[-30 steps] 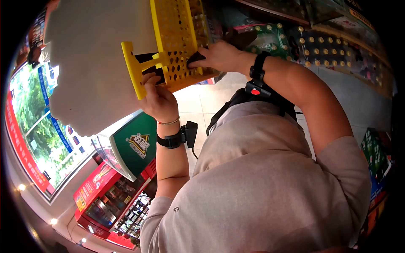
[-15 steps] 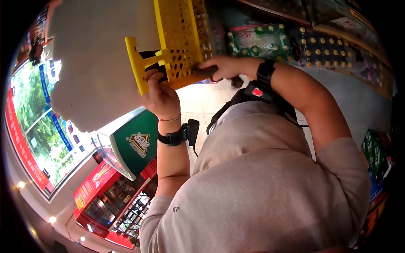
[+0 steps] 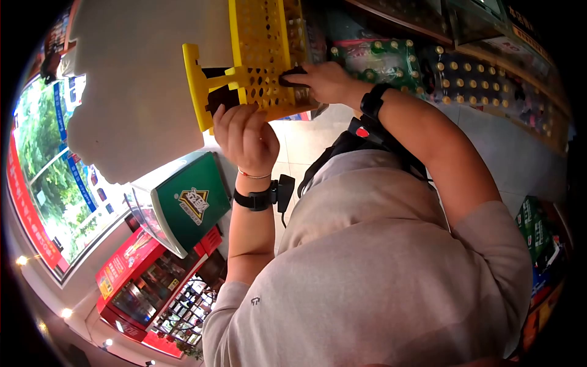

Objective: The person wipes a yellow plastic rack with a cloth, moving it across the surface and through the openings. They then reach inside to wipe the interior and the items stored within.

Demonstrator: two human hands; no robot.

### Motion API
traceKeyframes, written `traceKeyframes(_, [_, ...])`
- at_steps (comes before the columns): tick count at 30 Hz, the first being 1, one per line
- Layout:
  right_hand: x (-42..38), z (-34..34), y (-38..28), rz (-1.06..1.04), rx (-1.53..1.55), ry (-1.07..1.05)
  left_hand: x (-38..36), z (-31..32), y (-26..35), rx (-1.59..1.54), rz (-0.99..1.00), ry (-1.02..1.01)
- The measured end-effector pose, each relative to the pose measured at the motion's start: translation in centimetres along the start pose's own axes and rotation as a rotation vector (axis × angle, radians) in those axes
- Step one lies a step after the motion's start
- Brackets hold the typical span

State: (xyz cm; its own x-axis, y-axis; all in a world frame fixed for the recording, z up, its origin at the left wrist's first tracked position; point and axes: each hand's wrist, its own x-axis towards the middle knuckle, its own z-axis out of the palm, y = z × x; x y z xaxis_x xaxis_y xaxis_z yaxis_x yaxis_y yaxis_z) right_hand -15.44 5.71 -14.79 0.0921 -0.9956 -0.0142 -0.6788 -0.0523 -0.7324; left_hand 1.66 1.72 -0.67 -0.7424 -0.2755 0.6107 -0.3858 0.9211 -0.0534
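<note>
Dark cloth at the right fingertips, against the yellow rack

The dark cloth [image 3: 292, 77] lies just beyond the right hand [image 3: 328, 82], on the side toward the left hand [image 3: 249, 139], and touches the perforated yellow rack [image 3: 260, 55]. Its long axis runs roughly in line with the right fingers, crosswise to the rack's length. The right hand is much nearer, its fingers narrowed on the cloth (soft material, by its look). The left fingers curl beside the rack's near end; whether they grip it, I cannot tell.
</note>
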Motion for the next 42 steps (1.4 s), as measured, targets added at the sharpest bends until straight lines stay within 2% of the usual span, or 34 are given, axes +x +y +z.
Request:
traceKeyframes(2, [0.4,0.9,0.4,0.02,-0.032,-0.007,-0.2,0.2,0.5,0.074,-0.03,-0.04])
traceKeyframes(5, [0.9,5.3,1.4,-0.015,0.57,0.126,0.2,0.3,0.8,0.159,-0.08,-0.076])
traceKeyframes(6, [1.2,3.6,0.5,0.245,0.866,-0.129,0.1,0.5,0.8,0.167,-0.085,-0.066])
traceKeyframes(7, [0.8,1.9,-0.3,0.402,1.191,-0.219,0.3,0.5,0.9,0.164,-0.09,-0.067])
traceKeyframes(9, [1.0,2.5,0.6,0.428,1.354,-0.287,0.4,0.5,1.1,0.148,-0.099,-0.072])
traceKeyframes(12, [0.6,2.7,1.1,0.032,0.295,0.028,0.4,0.5,1.1,0.145,-0.08,-0.079])
traceKeyframes(15, [0.5,-1.0,0.6,-0.05,-0.387,-0.039,0.3,0.4,0.9,0.11,-0.065,-0.085])
traceKeyframes(16, [0.5,-0.4,1.0,-0.029,-0.365,-0.039,0.4,0.3,0.8,0.111,-0.06,-0.087])
traceKeyframes(19, [-0.6,1.9,1.3,0.036,0.031,-0.004,0.2,0.2,0.7,0.109,-0.059,-0.089])
traceKeyframes(22, [-1.8,4.6,2.1,0.03,0.164,0.031,0.0,0.4,0.3,0.113,-0.069,-0.075])
traceKeyframes(29, [-1.9,2.5,0.0,0.026,0.006,-0.151,0.5,0.5,0.9,0.13,-0.086,-0.079])
traceKeyframes(33, [-2.2,1.2,0.0,-0.086,-0.228,-0.075,0.3,0.5,0.9,0.135,-0.08,-0.092])
traceKeyframes(36, [-1.9,0.2,-0.2,-0.101,-0.263,-0.078,0.4,0.4,0.9,0.115,-0.077,-0.089])
traceKeyframes(39, [-1.2,1.3,0.5,-0.072,0.092,-0.106,0.5,0.3,1.1,0.133,-0.09,-0.098])
traceKeyframes(40, [-1.2,1.6,0.8,-0.073,0.14,-0.119,0.5,0.4,1.1,0.133,-0.09,-0.094])
traceKeyframes(42, [-1.0,0.4,0.9,-0.107,0.034,-0.139,0.4,0.5,1.1,0.133,-0.093,-0.091])
